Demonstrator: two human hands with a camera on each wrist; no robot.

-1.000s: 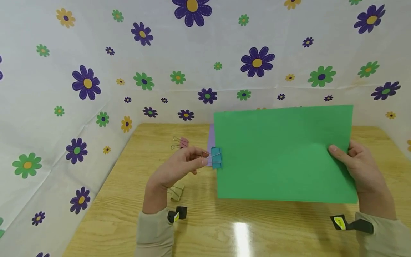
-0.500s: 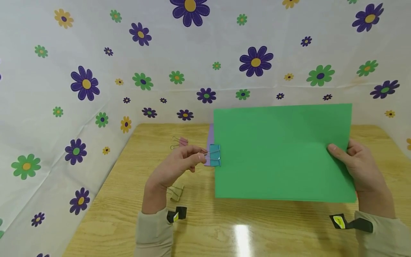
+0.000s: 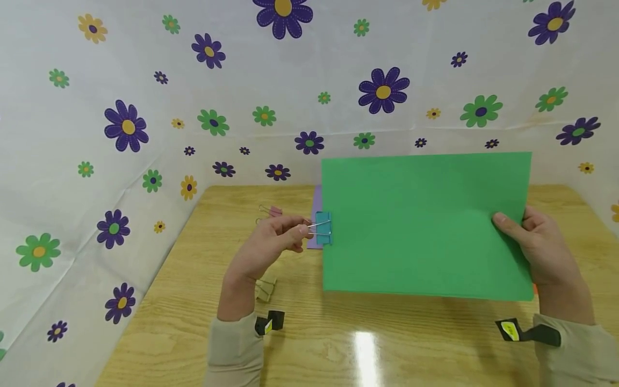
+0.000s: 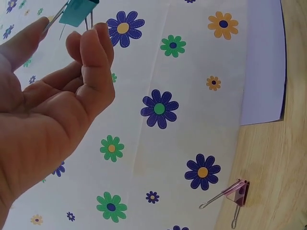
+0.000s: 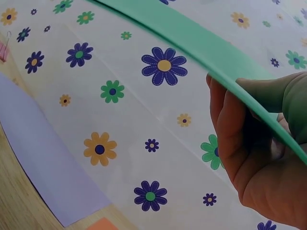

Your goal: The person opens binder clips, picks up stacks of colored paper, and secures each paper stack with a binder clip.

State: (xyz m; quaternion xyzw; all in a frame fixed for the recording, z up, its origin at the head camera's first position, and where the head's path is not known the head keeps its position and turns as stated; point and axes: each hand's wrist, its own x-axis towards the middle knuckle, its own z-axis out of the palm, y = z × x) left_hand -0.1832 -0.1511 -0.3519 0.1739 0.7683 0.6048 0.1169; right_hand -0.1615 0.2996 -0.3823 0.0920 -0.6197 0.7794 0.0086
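In the head view my left hand pinches the wire handles of a blue binder clip. The clip's body overlaps the left edge of a green sheet of paper; whether its jaws grip the paper, I cannot tell. My right hand holds that sheet near its right edge, thumb in front and fingers behind. In the right wrist view the green sheet is seen edge-on, between thumb and fingers. The left wrist view shows only part of the blue clip at the top, between thumb and fingers.
On the wooden table, a pink binder clip lies beyond my left hand and a yellow one nearer me. A purple sheet lies behind the green one, mostly hidden. An orange corner shows. Flowered cloth surrounds the table.
The green sheet, blue binder clip and both hands have risen slightly together. Both hands keep their hold; the clips on the table have not moved.
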